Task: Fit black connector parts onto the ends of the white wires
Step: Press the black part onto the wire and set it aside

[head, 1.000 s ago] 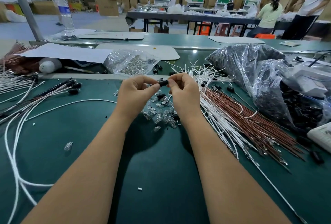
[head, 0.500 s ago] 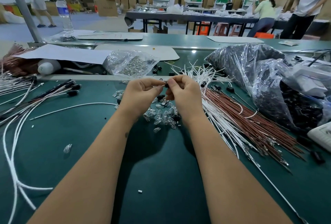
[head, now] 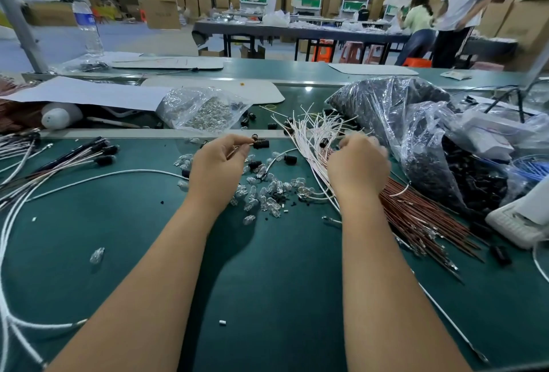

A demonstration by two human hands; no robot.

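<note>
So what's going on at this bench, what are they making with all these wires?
A person is fitting small black connector parts onto wire ends. The left hand pinches a black connector just above the green bench. The right hand is over the loose bundle of white wires, apparently reaching for one; its fingers are blurred. Small clear bulbs lie scattered between the hands, and a plastic bag of black parts sits on the right.

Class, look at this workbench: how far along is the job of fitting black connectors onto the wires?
Done: a bunch of finished wires with black ends lies at the left. In hand: the left hand pinches a black connector, while the right hand reaches into the loose white wires; its grip is blurred. Left: that pile of bare wires, and a bag of connectors.
</note>
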